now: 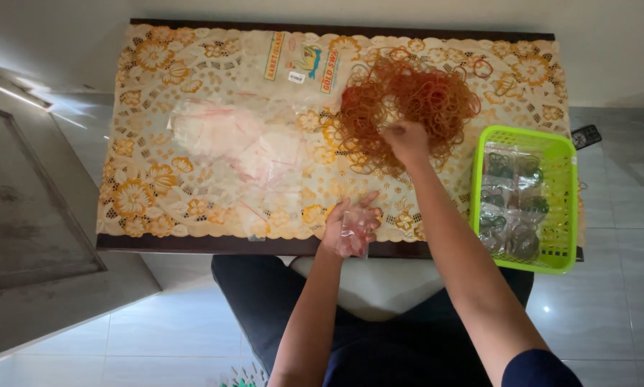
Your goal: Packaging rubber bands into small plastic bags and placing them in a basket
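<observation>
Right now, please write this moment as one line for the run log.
left hand: holds small clear bag | right hand: in rubber band pile | green basket: filled bags

The left hand (351,226) sits low at the frame's centre, palm up, fingers loosely curled. The right arm stretches from the lower right toward upper centre, its right hand (406,140) closed, knuckles upward.

Right hand (406,140) sat on the rubber band pile (408,97), fingertips buried, grip unclear. Bagged stuff in the green basket (480,154) too dim to ID. Remote (586,135), far right, half hidden behind the table.
</observation>
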